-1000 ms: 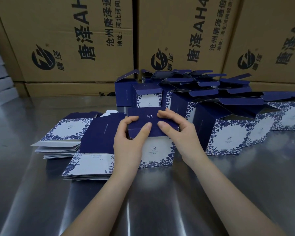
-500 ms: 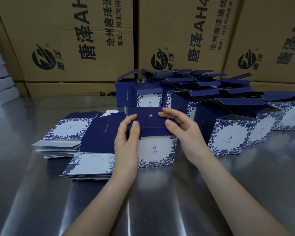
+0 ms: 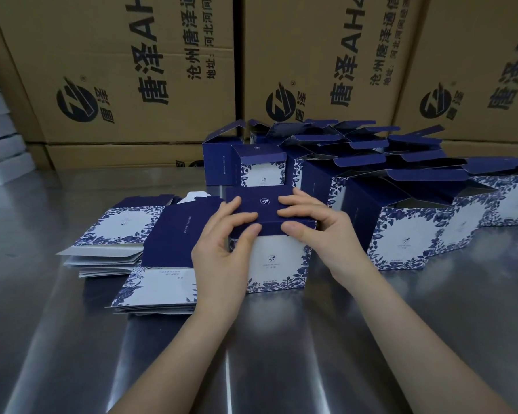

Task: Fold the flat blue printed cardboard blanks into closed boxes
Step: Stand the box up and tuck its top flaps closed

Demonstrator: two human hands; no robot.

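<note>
Closest to me is the shiny metal surface [image 3: 281, 339], and two bare arms reach out over it. The box [image 3: 278, 261] stands in the middle of it, right way up, with its white flowery front facing this way. The left hand [image 3: 222, 249] and the right hand [image 3: 317, 231] are both on the dark blue lid [image 3: 260, 204]. Their fingers lie on top and their thumbs are on the flap that hangs over the front. Each grip is clamped on the lid's front edge, pinching it. I think the job right now is to tuck that flap down inside the front wall so the box shuts. To do it well, bend the flap sharply along its fold first. Then push with both thumbs at once, so it slides in straight and does not crumple. The fingers on top should press flat so the lid does not pop up. The box looks light and could slide, so push down, not forward. Just left of the box lie piles of flat blanks [image 3: 159, 282]. Behind and to the right stand many open boxes [image 3: 401, 243]. Farthest back is a wall of big brown cartons [image 3: 132, 70].
</note>
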